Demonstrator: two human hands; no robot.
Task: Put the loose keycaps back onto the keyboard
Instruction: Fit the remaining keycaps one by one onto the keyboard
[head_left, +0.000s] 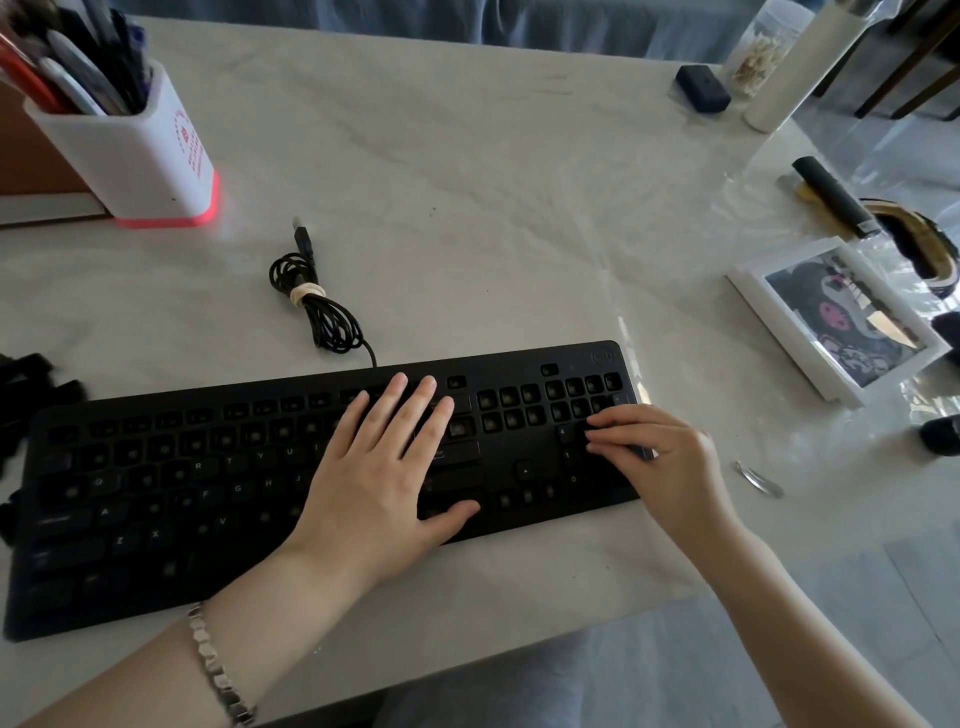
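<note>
head view: keyboard (208, 493) lies along the surface's near edge, with loose keycaps (31, 379) heaped by the left edge. left hand (379, 467) lies flat, fingers straight, steadying the middle. right hand (660, 452) bends over the numpad; whether it pinches a cap i cannot tell. best to square each cap over its socket, then press straight down.

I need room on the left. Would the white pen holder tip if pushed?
Likely slides if pushed low: the pen holder has a broad base on the smooth table. Pushed near its rim it might tip, being crammed with pens.
</note>
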